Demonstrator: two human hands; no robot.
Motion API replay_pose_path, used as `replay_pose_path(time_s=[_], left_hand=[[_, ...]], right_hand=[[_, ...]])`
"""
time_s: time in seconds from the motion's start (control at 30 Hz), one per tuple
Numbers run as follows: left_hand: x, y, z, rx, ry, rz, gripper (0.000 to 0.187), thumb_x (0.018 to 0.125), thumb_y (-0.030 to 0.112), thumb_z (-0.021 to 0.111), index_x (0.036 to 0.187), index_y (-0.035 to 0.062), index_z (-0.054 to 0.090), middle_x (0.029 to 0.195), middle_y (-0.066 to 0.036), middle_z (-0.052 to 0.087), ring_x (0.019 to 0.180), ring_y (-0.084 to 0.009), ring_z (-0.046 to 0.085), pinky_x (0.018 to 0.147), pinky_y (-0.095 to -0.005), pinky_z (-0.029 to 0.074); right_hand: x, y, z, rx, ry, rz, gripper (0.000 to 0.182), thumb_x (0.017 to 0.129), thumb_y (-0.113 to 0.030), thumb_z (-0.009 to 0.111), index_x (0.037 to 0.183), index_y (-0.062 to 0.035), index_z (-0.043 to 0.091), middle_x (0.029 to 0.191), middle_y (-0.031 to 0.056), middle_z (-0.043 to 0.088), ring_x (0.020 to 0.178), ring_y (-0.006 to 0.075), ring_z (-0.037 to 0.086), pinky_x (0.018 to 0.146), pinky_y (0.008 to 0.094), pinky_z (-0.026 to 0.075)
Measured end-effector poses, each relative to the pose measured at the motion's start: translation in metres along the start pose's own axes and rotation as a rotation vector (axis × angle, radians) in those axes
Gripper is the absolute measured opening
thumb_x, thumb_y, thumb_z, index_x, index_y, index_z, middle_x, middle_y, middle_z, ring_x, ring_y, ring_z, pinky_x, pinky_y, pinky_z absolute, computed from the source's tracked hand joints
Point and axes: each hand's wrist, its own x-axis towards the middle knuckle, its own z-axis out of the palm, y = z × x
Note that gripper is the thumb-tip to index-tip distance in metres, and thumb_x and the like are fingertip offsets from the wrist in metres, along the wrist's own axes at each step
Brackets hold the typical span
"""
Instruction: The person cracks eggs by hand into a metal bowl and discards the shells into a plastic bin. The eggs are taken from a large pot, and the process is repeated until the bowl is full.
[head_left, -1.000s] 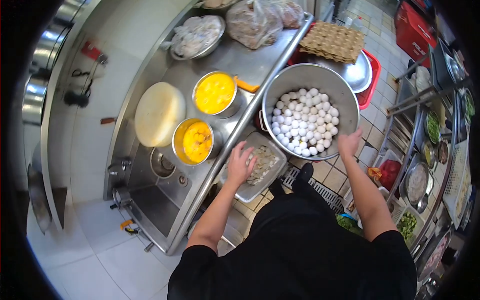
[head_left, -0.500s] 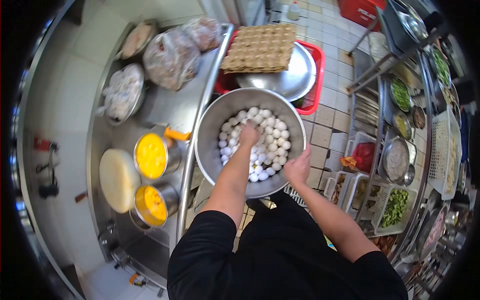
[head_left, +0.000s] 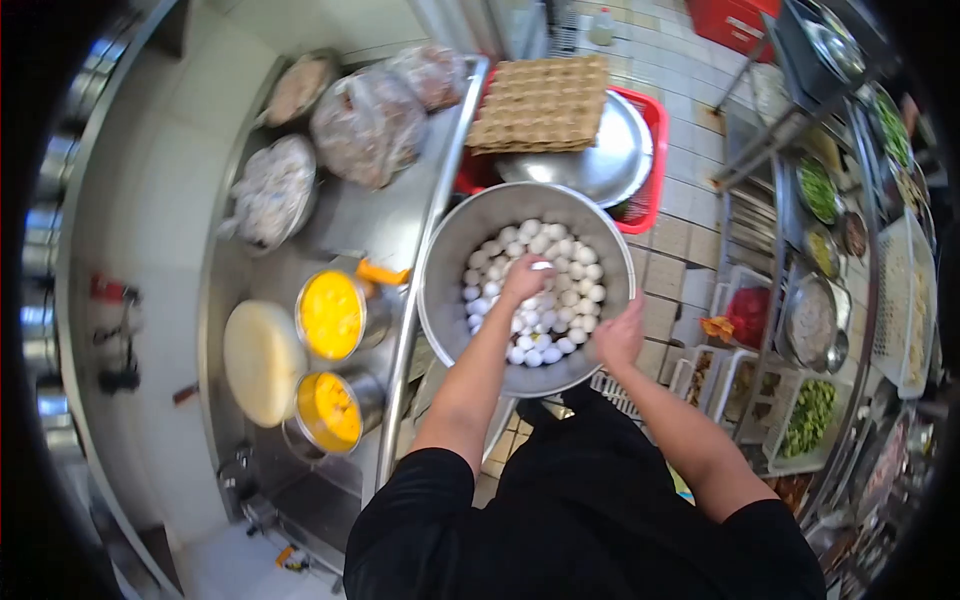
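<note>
A large round metal pot (head_left: pixel 450 340) stands in front of me, its lower part filled with several white eggs (head_left: pixel 583 290). Inside it, my left hand (head_left: pixel 523 278) is closed around a white egg (head_left: pixel 542 266), just above the others. At the pot's right rim is my right hand (head_left: pixel 620 337), its fingers wrapped over the edge. To the left, on the steel counter, two metal pots hold yellow egg yolks (head_left: pixel 332 314) and more yolks with orange bits (head_left: pixel 330 411).
Beyond the pot, egg trays (head_left: pixel 540 103) and a metal lid (head_left: pixel 625 150) lie on a red basket (head_left: pixel 655 190). A round white board (head_left: pixel 262 362), bagged meat (head_left: pixel 368 128) and bowls occupy the left counter (head_left: pixel 395 215). Racks with food containers (head_left: pixel 808 420) stand at right.
My left hand has risen from among the eggs with one egg showing at its fingertips. My right hand stays at the rim. The whole view has shifted slightly.
</note>
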Motion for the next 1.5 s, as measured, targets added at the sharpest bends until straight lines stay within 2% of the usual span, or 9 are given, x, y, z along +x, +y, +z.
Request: replay_pose_path(time_s=[0.13, 0.33, 0.5, 0.57, 0.67, 0.83, 1.0, 1.33, 1.5], left_hand=[[-0.098, 0.005, -0.022, 0.024, 0.182, 0.400, 0.038, 0.082, 0.015, 0.065, 0.110, 0.0071, 0.041, 0.080, -0.006, 0.057, 0.062, -0.0122, 0.057, 0.053, -0.0267, 0.047], [-0.276, -0.002, -0.132, 0.017, 0.386, 0.553, 0.021, 0.088, 0.014, 0.058, 0.107, 0.0055, 0.056, 0.099, 0.000, 0.055, 0.084, -0.0091, 0.051, 0.071, -0.0251, 0.045], [-0.392, -0.040, -0.216, 0.567, 1.022, 0.566, 0.016, 0.085, 0.009, 0.055, 0.100, 0.0052, 0.058, 0.105, -0.016, 0.053, 0.092, -0.0320, 0.057, 0.075, -0.0364, 0.047], [-0.421, -0.065, -0.214, 0.571, 1.192, 0.239, 0.014, 0.085, 0.009, 0.054, 0.099, 0.0085, 0.058, 0.108, -0.019, 0.050, 0.088, -0.0385, 0.057, 0.073, -0.0433, 0.048], [-0.421, -0.142, -0.204, 0.670, 1.134, 0.159, 0.011, 0.085, 0.008, 0.056, 0.096, 0.0087, 0.059, 0.105, -0.017, 0.050, 0.086, -0.0329, 0.057, 0.073, -0.0424, 0.047], [-0.436, -0.118, -0.218, 0.521, 1.346, 0.410, 0.009, 0.084, 0.004, 0.055, 0.093, 0.0026, 0.057, 0.100, -0.017, 0.050, 0.090, -0.0326, 0.053, 0.079, -0.0377, 0.044], [-0.419, -0.105, -0.252, 0.293, 1.235, 0.544, 0.012, 0.077, 0.000, 0.054, 0.088, 0.0036, 0.052, 0.093, -0.016, 0.051, 0.093, -0.0334, 0.051, 0.084, -0.0375, 0.041], [-0.448, -0.025, -0.301, 0.747, 0.826, 0.418, 0.040, 0.071, -0.004, 0.049, 0.108, 0.0115, 0.047, 0.113, -0.015, 0.044, 0.096, -0.0390, 0.053, 0.078, -0.0450, 0.046], [-0.461, 0.011, -0.299, 0.757, 1.116, 0.420, 0.043, 0.069, -0.005, 0.049, 0.110, 0.0096, 0.047, 0.113, -0.017, 0.043, 0.094, -0.0379, 0.053, 0.072, -0.0418, 0.048]], right_hand=[[0.005, 0.005, 0.004, -0.026, 0.069, -0.057, 0.070, 0.071, -0.003, 0.050, 0.136, 0.0010, 0.024, 0.130, 0.0281, 0.041, 0.113, 0.0447, 0.047, 0.096, 0.0458, 0.040], [0.017, 0.019, 0.009, -0.017, 0.136, -0.212, 0.070, 0.070, -0.005, 0.051, 0.134, 0.0015, 0.025, 0.129, 0.0302, 0.041, 0.112, 0.0456, 0.047, 0.096, 0.0469, 0.039], [0.001, -0.017, -0.018, 0.009, 0.007, -0.064, 0.070, 0.071, -0.010, 0.050, 0.134, 0.0064, 0.027, 0.132, 0.0299, 0.040, 0.121, 0.0412, 0.042, 0.101, 0.0413, 0.035], [0.003, -0.011, -0.012, -0.016, 0.049, -0.101, 0.070, 0.070, -0.010, 0.051, 0.134, 0.0044, 0.027, 0.130, 0.0299, 0.041, 0.116, 0.0423, 0.046, 0.099, 0.0434, 0.037], [0.016, 0.002, -0.002, -0.057, 0.133, -0.178, 0.071, 0.070, -0.011, 0.053, 0.134, 0.0036, 0.027, 0.128, 0.0298, 0.043, 0.112, 0.0437, 0.049, 0.096, 0.0451, 0.039], [0.020, 0.010, 0.002, -0.108, 0.176, -0.242, 0.070, 0.071, -0.012, 0.052, 0.133, 0.0062, 0.026, 0.124, 0.0307, 0.047, 0.111, 0.0445, 0.050, 0.097, 0.0442, 0.038], [0.011, -0.006, -0.007, -0.071, 0.121, -0.176, 0.068, 0.069, -0.011, 0.053, 0.130, 0.0090, 0.030, 0.123, 0.0323, 0.046, 0.114, 0.0431, 0.048, 0.099, 0.0423, 0.037], [0.028, 0.010, 0.002, -0.071, 0.128, -0.200, 0.069, 0.068, -0.011, 0.053, 0.129, 0.0092, 0.030, 0.120, 0.0337, 0.048, 0.112, 0.0438, 0.049, 0.097, 0.0431, 0.039], [0.027, 0.012, 0.005, -0.060, 0.160, -0.202, 0.065, 0.070, -0.011, 0.052, 0.129, 0.0079, 0.033, 0.124, 0.0300, 0.047, 0.114, 0.0430, 0.047, 0.098, 0.0437, 0.038]])
